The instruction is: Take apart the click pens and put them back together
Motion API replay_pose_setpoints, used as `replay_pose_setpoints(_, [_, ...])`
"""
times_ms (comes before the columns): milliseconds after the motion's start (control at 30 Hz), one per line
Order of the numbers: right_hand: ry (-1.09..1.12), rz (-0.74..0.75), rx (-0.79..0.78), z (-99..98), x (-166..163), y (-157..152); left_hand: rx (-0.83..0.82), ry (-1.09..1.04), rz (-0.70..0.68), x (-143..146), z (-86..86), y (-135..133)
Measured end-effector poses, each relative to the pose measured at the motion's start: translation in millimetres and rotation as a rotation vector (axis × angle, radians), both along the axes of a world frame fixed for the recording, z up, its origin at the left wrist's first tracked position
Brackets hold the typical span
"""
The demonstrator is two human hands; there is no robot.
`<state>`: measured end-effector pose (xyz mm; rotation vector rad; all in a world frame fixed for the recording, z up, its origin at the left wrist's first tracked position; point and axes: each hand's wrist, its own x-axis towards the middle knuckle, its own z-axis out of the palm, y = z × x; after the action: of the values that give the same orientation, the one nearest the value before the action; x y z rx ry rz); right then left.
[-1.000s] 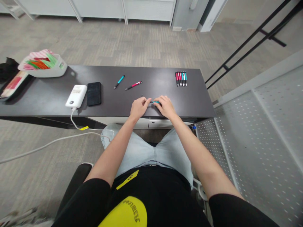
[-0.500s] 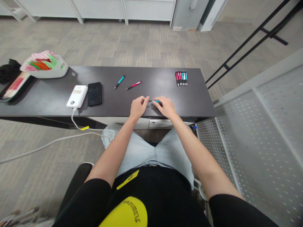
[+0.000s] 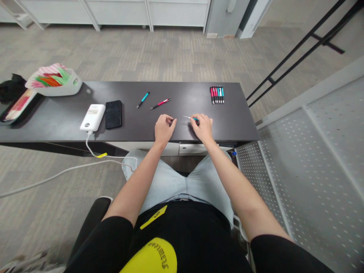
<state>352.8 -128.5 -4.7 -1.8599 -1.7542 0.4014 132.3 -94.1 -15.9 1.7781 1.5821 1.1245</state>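
seen from above, over black-shirted chest and light jeans: two bare forearms stretched forward onto a dark desk (image 3: 57, 125). right hand (image 3: 203, 127) curled palm-down near the desk's front edge, fingertips pinched on a teal pen part (image 3: 195, 119) whose thin pale tip juts left, out past the fingers toward the other hand. left hand (image 3: 164, 127) just beside, apart from it, loosely fisted, thumb and forefinger closed on a small dark piece (image 3: 171, 119), too small to identify. farther back on the desk, a loose teal pen (image 3: 143, 99) and a pink pen (image 3: 160, 103) lying slanted; to the right, a neat row of pens (image 3: 217, 94); to the left, a black phone (image 3: 113, 114), a white power bank (image 3: 92, 117) with cable, and a white basket (image 3: 54, 81) of colourful items at the far left.
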Motion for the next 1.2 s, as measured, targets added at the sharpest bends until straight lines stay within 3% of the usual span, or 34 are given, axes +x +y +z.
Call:
replay_pose_setpoints(233, [0.004,-0.002,-0.001,-2.4,1,3,-0.085,0.244,-0.112,1,4.1,-9])
replay_pose_setpoints(500, [0.052,0.039,-0.009,-0.2,2,4,-0.079,0.404,-0.398,-23,14.0,-10])
replay_pose_setpoints(833, [0.089,0.052,-0.037,2.2,2,5,-0.047,0.460,-0.296,-13,11.3,7])
replay_pose_setpoints(1200, [0.074,0.054,-0.013,-3.3,4,9,-0.008,0.539,-0.354,-6,10.2,10])
